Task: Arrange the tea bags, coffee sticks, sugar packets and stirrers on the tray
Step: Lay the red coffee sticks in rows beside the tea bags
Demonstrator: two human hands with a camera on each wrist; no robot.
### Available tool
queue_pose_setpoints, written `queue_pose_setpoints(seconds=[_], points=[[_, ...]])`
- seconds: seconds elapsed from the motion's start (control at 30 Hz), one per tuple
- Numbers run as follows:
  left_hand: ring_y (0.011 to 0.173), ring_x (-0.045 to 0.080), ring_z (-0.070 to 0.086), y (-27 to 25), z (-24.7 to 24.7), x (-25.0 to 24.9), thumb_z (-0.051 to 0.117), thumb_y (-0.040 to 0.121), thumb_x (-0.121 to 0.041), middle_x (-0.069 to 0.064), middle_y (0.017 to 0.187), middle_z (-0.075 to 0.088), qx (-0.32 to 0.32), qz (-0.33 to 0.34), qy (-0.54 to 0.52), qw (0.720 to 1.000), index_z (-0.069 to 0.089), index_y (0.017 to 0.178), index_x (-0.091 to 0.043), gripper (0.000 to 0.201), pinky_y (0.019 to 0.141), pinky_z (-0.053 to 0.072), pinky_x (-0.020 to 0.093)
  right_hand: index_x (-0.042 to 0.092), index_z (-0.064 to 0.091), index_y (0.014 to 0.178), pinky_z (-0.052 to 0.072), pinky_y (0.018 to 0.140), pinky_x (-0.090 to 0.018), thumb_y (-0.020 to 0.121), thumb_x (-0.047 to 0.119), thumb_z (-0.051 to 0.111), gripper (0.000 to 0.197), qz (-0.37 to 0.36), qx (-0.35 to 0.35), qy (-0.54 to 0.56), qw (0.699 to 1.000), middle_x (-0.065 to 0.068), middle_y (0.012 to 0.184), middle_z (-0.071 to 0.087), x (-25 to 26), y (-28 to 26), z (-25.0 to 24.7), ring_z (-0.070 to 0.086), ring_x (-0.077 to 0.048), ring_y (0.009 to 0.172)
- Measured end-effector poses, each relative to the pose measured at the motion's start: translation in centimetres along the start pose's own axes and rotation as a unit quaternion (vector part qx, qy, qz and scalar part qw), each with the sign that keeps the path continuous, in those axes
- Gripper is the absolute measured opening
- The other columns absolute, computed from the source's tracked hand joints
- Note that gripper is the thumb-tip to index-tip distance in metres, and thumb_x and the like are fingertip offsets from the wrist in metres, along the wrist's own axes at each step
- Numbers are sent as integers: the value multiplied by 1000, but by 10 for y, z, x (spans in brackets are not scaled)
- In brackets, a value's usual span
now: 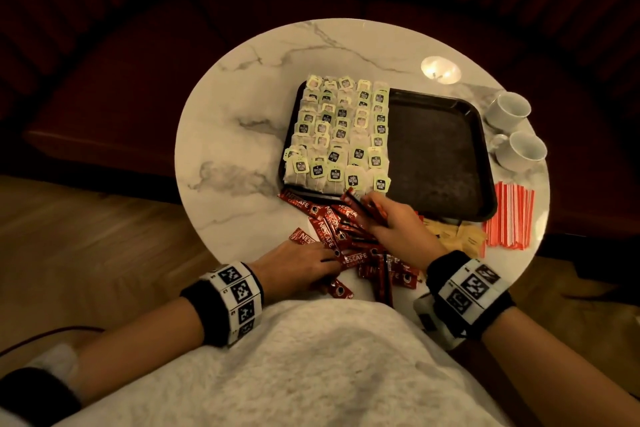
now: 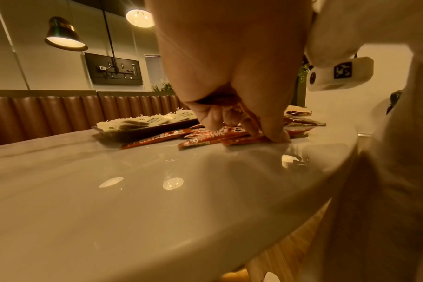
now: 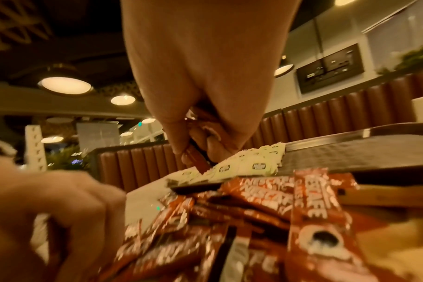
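Observation:
A black tray (image 1: 436, 156) lies on the round marble table (image 1: 242, 107). Rows of tea bags (image 1: 339, 135) fill its left half; the right half is bare. Red coffee sticks (image 1: 346, 236) lie in a loose pile before the tray's front edge. My right hand (image 1: 372, 208) grips a small bundle of coffee sticks (image 1: 356, 203), whose tips reach the tray's front edge beside the tea bags; the right wrist view shows the right hand (image 3: 196, 152) curled round them. My left hand (image 1: 322, 262) lies on the pile's near side. In the left wrist view the left hand (image 2: 239, 126) pinches sticks with curled fingers.
Sugar packets (image 1: 460, 236) lie right of the pile, under my right wrist. Red-striped stirrers (image 1: 510, 215) are stacked at the table's right edge. Two white cups (image 1: 509, 109) (image 1: 523, 149) stand right of the tray. The table's near edge sits close to my lap.

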State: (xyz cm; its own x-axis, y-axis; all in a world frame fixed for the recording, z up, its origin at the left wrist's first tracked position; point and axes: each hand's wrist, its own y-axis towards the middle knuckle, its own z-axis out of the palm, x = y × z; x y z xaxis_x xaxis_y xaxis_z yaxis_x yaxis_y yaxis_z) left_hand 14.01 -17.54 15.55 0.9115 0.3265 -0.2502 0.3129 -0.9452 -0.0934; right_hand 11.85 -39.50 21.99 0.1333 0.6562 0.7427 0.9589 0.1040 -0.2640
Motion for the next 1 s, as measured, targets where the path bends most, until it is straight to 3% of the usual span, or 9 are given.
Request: queue_pose_setpoints(seconds=[0.13, 0.3, 0.43, 0.53, 0.6, 0.67, 0.77, 0.9, 1.0], points=[[107, 21, 58, 1, -2, -2, 60, 94, -37, 6, 121, 60, 17, -33, -33, 999, 50, 133, -13, 47, 73, 55, 35, 32, 50, 107, 40, 60, -14, 96, 30, 61, 16, 63, 7, -5, 998, 11, 89, 61, 0, -12, -21, 58, 0, 76], [105, 20, 58, 2, 0, -3, 68, 89, -31, 7, 118, 59, 11, -12, -19, 1000, 60, 123, -13, 40, 70, 57, 30, 23, 59, 95, 33, 51, -16, 96, 54, 49, 32, 116, 30, -266, 956, 8, 75, 56, -16, -33, -20, 54, -6, 67], [103, 20, 56, 4, 2, -2, 67, 88, -27, 7, 115, 62, 4, 10, 0, 1000, 57, 124, -12, 40, 68, 57, 32, 25, 60, 97, 33, 56, -13, 91, 67, 46, 45, 99, 78, -342, 931, 11, 82, 55, -29, -49, 0, 51, -3, 70], [89, 16, 57, 1, 2, 3, 73, 84, -24, 1, 100, 68, -47, 9, 11, 999, 58, 117, -14, 38, 58, 55, 29, 26, 59, 99, 52, 72, -21, 88, 70, 48, 46, 91, 81, -371, 921, 8, 92, 62, -39, -51, 16, 58, -7, 78], [83, 16, 58, -2, -1, 9, 77, 78, -21, 1, 95, 68, -97, 0, 11, 995, 62, 115, -11, 40, 56, 53, 26, 24, 59, 99, 54, 75, -24, 92, 60, 51, 37, 96, 89, -362, 923, 6, 94, 64, -38, -49, 19, 60, -9, 79], [77, 15, 56, -6, -4, 19, 74, 75, -18, 3, 90, 68, -143, -14, 43, 989, 65, 110, -7, 38, 61, 48, 24, 24, 61, 101, 51, 70, -20, 94, 51, 54, 29, 99, 101, -326, 935, 6, 94, 65, -33, -46, 15, 60, -8, 80], [74, 15, 46, -13, -4, 34, 49, 92, -33, 1, 83, 64, -173, -56, 84, 980, 61, 100, -13, 25, 74, 33, 29, 25, 62, 106, 38, 61, -13, 97, 44, 54, 22, 79, 114, -239, 961, 10, 91, 61, -22, -43, 6, 55, -1, 76], [78, 18, 53, -15, -13, 45, 29, 90, -67, -2, 83, 65, -109, -127, 95, 981, 55, 90, -17, 56, 83, 32, 36, 27, 55, 105, 34, 69, -18, 100, 31, 51, 8, 47, 113, -160, 979, 7, 101, 52, -7, -36, -4, 48, -9, 92], [87, 22, 57, -12, -19, 47, 50, 89, -56, 4, 97, 69, -51, -133, 32, 989, 56, 102, -14, 45, 80, 44, 36, 23, 54, 111, 36, 66, -8, 101, 24, 51, 10, 24, 115, -94, 989, 10, 104, 57, -1, -28, -3, 51, 1, 86]])
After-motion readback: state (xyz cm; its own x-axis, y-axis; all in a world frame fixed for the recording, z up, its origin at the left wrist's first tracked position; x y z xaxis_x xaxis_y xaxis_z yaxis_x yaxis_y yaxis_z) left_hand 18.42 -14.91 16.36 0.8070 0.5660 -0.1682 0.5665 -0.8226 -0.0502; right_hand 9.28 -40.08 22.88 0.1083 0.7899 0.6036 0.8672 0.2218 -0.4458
